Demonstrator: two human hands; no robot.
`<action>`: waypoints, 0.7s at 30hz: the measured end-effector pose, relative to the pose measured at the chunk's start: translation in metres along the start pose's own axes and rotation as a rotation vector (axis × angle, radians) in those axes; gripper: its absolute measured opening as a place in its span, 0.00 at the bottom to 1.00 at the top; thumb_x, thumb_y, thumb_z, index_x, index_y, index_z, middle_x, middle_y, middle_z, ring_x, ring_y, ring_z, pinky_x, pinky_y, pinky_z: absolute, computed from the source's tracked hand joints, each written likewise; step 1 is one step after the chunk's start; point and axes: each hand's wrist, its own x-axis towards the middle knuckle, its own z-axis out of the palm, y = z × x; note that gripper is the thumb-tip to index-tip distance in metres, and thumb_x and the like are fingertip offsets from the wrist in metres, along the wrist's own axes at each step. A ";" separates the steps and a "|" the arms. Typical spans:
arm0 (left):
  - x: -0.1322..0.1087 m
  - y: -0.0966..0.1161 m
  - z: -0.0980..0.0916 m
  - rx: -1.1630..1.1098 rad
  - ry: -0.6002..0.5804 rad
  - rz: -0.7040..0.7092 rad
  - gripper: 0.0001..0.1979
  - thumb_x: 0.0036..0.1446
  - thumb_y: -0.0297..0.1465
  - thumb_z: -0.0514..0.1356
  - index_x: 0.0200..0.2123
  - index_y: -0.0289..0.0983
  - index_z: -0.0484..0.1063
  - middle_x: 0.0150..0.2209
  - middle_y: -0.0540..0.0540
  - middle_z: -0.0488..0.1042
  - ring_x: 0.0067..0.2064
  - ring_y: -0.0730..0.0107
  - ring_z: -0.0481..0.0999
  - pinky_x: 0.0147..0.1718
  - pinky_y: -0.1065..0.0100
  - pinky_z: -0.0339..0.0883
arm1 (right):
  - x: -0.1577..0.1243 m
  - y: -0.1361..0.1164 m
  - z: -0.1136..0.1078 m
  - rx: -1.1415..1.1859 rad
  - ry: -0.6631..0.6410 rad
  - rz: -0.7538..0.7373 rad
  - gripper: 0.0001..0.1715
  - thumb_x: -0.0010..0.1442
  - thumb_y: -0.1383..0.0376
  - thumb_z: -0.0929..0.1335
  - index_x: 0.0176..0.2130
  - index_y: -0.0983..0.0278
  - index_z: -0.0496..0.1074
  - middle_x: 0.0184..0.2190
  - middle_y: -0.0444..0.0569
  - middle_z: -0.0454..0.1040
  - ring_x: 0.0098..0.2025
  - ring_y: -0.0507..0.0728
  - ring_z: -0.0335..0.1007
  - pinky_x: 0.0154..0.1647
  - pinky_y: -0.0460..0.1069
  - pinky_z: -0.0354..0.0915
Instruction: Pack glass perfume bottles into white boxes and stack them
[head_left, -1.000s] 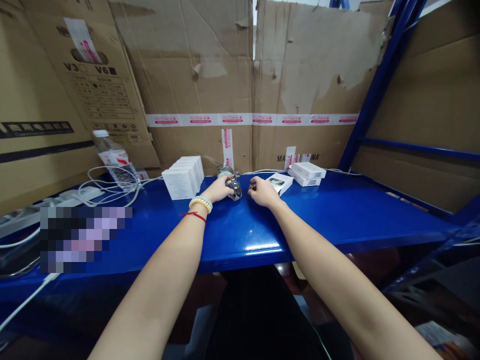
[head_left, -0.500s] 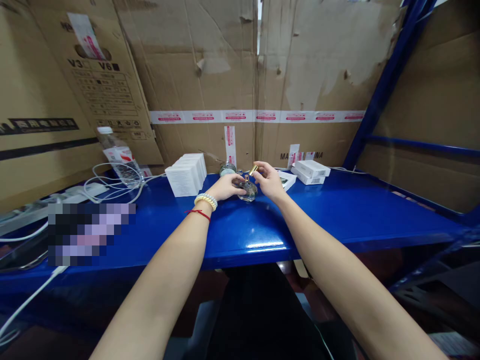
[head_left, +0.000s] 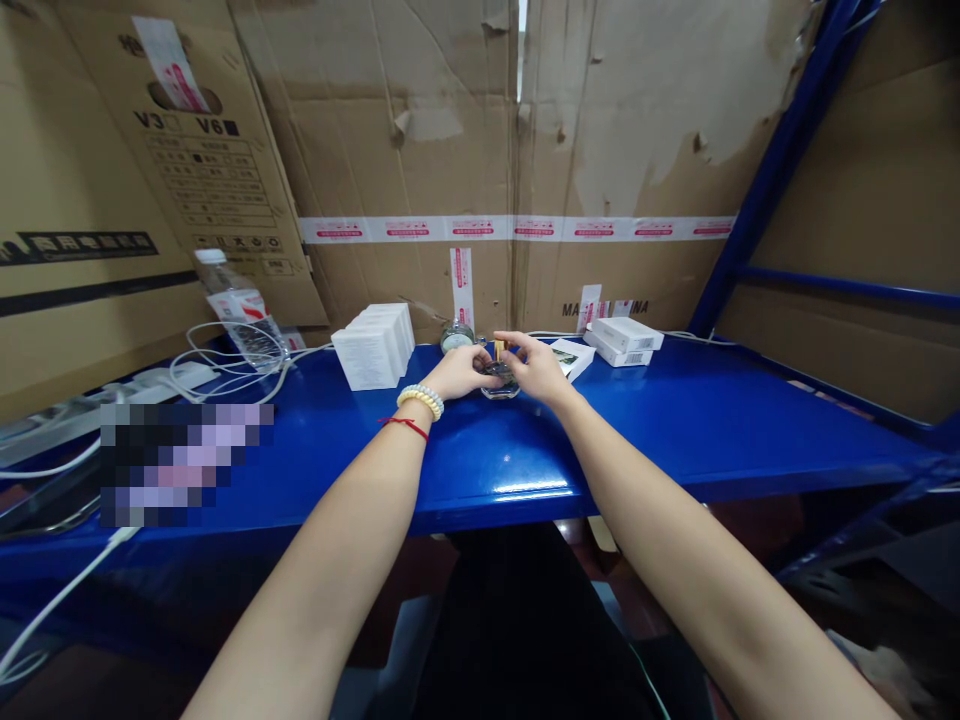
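A small clear glass perfume bottle (head_left: 500,385) stands upright on the blue shelf, partly covered by my fingers. My left hand (head_left: 463,372) is closed around its left side. Above the bottle's neck is a gold cap (head_left: 499,349), pinched between the fingers of my right hand (head_left: 534,366). Whether the cap is fully seated cannot be made out behind the fingers. Just behind my left hand sits a round glass item with a pale label (head_left: 456,338). An open flat white box (head_left: 576,358) lies to the right of my right hand.
White boxes stand in a row (head_left: 375,345) to the left, and two more white boxes (head_left: 624,340) are stacked at right. A water bottle (head_left: 244,315), white cables (head_left: 206,365) and a power strip (head_left: 135,395) occupy the left side. A cardboard wall (head_left: 405,180) closes off the back.
My right hand has brought the gold cap from beside the bottle to above its neck, turning it from tilted to upright. My left hand stays on the bottle.
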 end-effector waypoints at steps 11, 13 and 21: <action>0.000 0.004 0.000 0.092 0.034 -0.042 0.18 0.40 0.38 0.69 0.32 0.35 0.69 0.31 0.49 0.72 0.34 0.68 0.72 0.35 0.67 0.66 | -0.001 0.009 0.002 0.016 -0.051 -0.020 0.23 0.58 0.64 0.64 0.53 0.63 0.72 0.38 0.47 0.75 0.35 0.52 0.67 0.42 0.49 0.65; -0.001 0.004 -0.001 0.110 0.040 -0.054 0.18 0.41 0.38 0.69 0.33 0.35 0.69 0.31 0.49 0.72 0.35 0.67 0.72 0.36 0.67 0.66 | -0.001 0.008 0.003 -0.001 -0.059 -0.029 0.25 0.58 0.64 0.63 0.54 0.63 0.71 0.40 0.48 0.76 0.37 0.53 0.68 0.44 0.49 0.65; -0.004 0.008 -0.009 0.245 0.120 -0.165 0.18 0.42 0.40 0.69 0.32 0.37 0.69 0.30 0.50 0.72 0.34 0.67 0.71 0.36 0.67 0.63 | 0.005 0.005 -0.017 -0.247 0.172 0.121 0.23 0.60 0.67 0.59 0.51 0.66 0.73 0.46 0.54 0.75 0.47 0.56 0.70 0.52 0.51 0.64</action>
